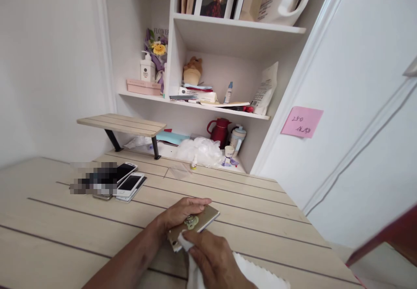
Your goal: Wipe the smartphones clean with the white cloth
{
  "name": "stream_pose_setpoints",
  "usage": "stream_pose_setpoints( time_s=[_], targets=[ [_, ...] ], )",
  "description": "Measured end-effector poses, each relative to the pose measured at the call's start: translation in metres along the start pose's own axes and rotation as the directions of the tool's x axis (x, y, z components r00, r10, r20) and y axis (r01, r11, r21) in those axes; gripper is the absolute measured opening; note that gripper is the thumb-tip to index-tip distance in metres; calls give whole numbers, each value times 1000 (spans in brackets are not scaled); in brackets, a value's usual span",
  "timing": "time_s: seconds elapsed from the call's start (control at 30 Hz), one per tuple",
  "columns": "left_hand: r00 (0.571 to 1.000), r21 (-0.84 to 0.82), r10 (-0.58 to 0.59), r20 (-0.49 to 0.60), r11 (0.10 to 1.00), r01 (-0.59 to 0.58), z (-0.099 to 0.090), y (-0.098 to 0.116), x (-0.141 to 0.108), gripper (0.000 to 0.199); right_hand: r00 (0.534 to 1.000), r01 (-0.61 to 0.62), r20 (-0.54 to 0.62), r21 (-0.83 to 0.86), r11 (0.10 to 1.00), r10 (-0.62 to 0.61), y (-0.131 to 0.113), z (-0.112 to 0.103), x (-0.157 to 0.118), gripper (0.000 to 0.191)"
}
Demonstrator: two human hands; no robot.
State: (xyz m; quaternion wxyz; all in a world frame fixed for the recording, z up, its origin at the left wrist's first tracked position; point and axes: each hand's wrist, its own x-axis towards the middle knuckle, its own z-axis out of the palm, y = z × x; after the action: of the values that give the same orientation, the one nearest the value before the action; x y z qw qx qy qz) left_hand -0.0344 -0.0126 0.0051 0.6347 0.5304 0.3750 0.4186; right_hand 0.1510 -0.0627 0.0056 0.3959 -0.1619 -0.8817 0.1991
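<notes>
Left hand [181,212] was grasping a gold-backed phone [204,217] along its far long edge, at 11 o'clock; all directions were taken from that phone as centre, with 12 away from the person. The phone was held back-up and tilted, near the front of the slatted table [260,224]. A ring holder [191,222] was noted on its back.

Right hand [215,252], at 5 o'clock, was pinching a white cloth [259,274] between thumb and fingers. Pinched fabric met the phone at its 7 o'clock end; serrated-edged fabric lay on the table at 4 o'clock. The join between the two portions was hidden beneath the hand.

Other phones [130,183] lay grouped at 10 o'clock, partly obscured by pixelation. A wooden riser [124,124] on black legs stood at 11 o'clock. A clear bag [179,171] lay between 11 and 12 o'clock, with a small yellow-based bottle [194,163] just beside it at 12 o'clock.
</notes>
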Motion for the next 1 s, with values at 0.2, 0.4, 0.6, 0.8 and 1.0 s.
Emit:
stream_pose_setpoints(
  time_s=[0.2, 0.4, 0.6, 0.8, 1.0],
  targets=[
    [999, -36, -20, 28, 999, 21, 2, 2, -1, 51, 984, -134, -120, -23, 991, 130, 21, -8, -7, 33],
    [999, -102, -35, -27, 994, 32, 2, 0, 2, 39, 987, -132, -68, 145, 981, 143, 16, 5, -7, 29],
    [992, -338, -125, 0, 934, 118, 12, 1, 3, 40, 912, -333, -87, 410, 849, 400, 21, 1, -6, 27],
    [982, -494, -119, -145, 869, 32, 19, 4, 2, 27, 780, -433, -127, 597, 675, 613, 26, -3, -3, 38],
    [935, -509, -109, -337, 856, -84, 31, -2, 0, 36, 696, -435, -145, 694, 573, 704, 33, -5, -1, 49]
  ],
)
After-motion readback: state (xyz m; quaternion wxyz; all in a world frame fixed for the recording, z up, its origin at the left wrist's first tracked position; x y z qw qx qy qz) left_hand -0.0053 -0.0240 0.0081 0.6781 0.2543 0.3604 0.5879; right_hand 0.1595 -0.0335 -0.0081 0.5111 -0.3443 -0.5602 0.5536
